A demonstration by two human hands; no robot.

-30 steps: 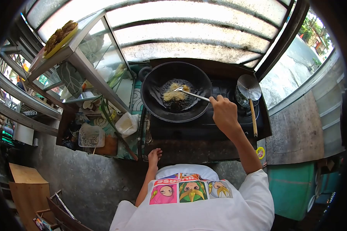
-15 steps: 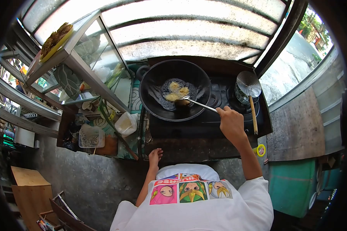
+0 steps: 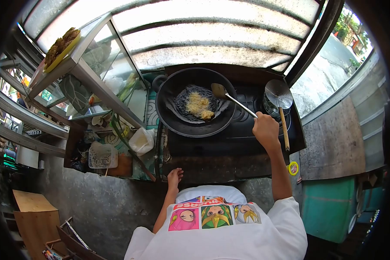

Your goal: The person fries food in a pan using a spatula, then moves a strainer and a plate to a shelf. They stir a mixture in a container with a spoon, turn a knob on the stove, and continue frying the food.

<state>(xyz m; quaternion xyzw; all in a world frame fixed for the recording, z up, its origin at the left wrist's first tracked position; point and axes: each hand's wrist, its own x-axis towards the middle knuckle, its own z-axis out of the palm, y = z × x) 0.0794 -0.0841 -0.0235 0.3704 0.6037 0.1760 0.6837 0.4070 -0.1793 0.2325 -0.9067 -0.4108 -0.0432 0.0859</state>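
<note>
My right hand (image 3: 266,130) is wrapped round the metal handle of a spatula (image 3: 219,90), whose blade is raised over the right inner side of a black wok (image 3: 171,116). Golden pieces of frying food (image 3: 198,105) lie in bubbling oil at the wok's bottom, apart from the blade. By the front edge of the stove counter, my left hand (image 3: 174,177) hangs with loosely bent fingers and nothing in it.
Right of the wok, a strainer with a wooden handle (image 3: 285,125) rests over a pot on the stove. A glass display case (image 3: 110,82) stands at left, with a plastic tub (image 3: 103,155) and a white bag (image 3: 141,141) below. A yellow-lidded container (image 3: 293,168) is at the counter's right.
The spatula has lifted out of the oil, up and to the right, with my right hand. The frying pieces have shifted in the oil. My left hand stays put.
</note>
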